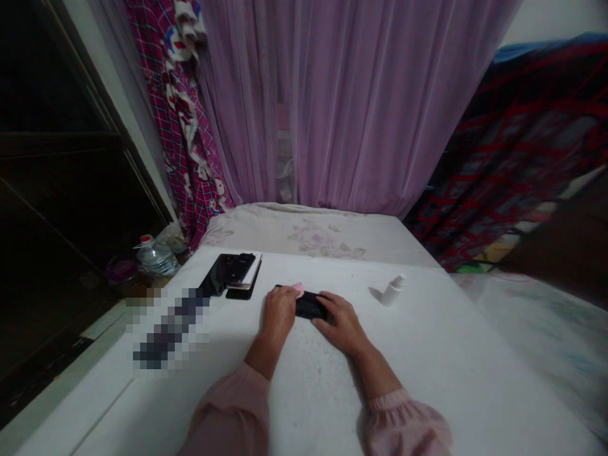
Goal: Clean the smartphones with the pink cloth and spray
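Note:
A flat black phone lies on the white table in front of me. My left hand rests on its left end, fingers closed on a small pink cloth that pokes out at the fingertips. My right hand grips the phone's right end, with the thumb at the near edge and the fingers over the far one. The phone's left part is hidden under my left hand.
Several phones lie stacked at the left, beside a blurred-out patch. To the right stands a small white spray bottle. Purple curtains hang behind the table. A large water bottle is at far left.

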Available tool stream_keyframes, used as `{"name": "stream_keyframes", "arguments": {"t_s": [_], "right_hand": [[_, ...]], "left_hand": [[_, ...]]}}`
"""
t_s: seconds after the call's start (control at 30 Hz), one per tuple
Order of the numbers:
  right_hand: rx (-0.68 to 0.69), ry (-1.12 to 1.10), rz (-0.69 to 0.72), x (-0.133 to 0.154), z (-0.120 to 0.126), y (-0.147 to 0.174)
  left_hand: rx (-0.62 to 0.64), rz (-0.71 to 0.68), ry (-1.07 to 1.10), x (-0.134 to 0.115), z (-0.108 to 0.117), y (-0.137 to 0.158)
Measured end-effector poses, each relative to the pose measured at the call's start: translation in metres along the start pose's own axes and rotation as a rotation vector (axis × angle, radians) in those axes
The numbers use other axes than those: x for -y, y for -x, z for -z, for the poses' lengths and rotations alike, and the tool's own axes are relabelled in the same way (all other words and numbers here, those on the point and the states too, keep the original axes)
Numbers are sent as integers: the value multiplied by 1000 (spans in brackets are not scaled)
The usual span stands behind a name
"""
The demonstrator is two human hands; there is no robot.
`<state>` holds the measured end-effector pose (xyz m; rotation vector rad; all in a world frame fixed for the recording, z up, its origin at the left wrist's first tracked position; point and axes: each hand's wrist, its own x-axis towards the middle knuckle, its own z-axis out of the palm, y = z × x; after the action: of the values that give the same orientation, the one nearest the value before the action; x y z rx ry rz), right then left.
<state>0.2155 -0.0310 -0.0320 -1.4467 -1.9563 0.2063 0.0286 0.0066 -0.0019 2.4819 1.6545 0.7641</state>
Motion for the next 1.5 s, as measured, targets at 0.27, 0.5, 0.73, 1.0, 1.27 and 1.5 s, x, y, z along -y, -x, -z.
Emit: {"name": "stream_keyframes", "arguments": {"t_s": [0.27, 0.5, 0.73, 1.0, 1.27, 1.5], "right_hand": [[9, -1, -4, 1, 2, 1], [9, 6, -6, 0, 1, 1], [0, 10, -1, 0, 0, 0], [-2, -9, 28, 0, 0, -1], [-14, -8, 36, 0, 1, -1], [-7, -8, 10, -1, 1, 1]], "left_hand": [[-46, 66, -38, 29, 12, -2], [-41, 81, -40, 23, 10, -2], [15, 31, -16, -3, 2, 0], [92, -48, 7, -34, -5, 3], [98, -42, -13, -26, -1, -5], [59, 19, -38, -2, 4, -13]]}}
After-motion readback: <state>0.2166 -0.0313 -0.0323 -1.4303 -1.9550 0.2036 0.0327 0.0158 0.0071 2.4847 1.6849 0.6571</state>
